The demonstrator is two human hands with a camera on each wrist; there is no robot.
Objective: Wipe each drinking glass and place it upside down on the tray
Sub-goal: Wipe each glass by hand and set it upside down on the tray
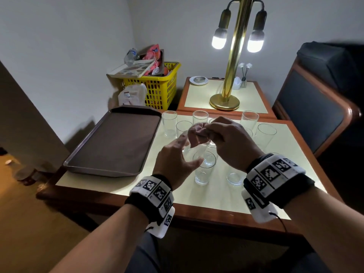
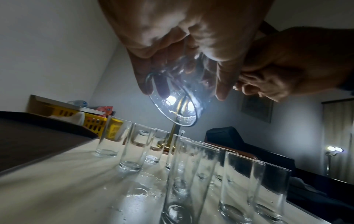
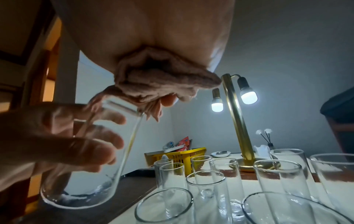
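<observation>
My left hand (image 1: 177, 156) grips a clear drinking glass (image 1: 192, 153) above the table, tilted, with fingers and thumb round its wall. In the left wrist view the glass's base (image 2: 178, 106) faces the camera. My right hand (image 1: 208, 133) holds a bunched pink cloth (image 1: 196, 134) at the mouth of this glass (image 3: 91, 166), and part of the cloth (image 3: 159, 81) hangs into the rim. The brown tray (image 1: 118, 142) lies to the left on the table with nothing on it. Several other glasses (image 1: 169, 123) stand upright on the table, one (image 1: 204, 168) right below my hands.
Water drops (image 2: 138, 195) lie on the cream tabletop (image 1: 110, 184). Behind stand a side table with a brass lamp (image 1: 226, 99), a small dish and a reed diffuser. A full yellow basket (image 1: 159, 89) sits at the back left, a dark chair (image 1: 315, 107) at the right.
</observation>
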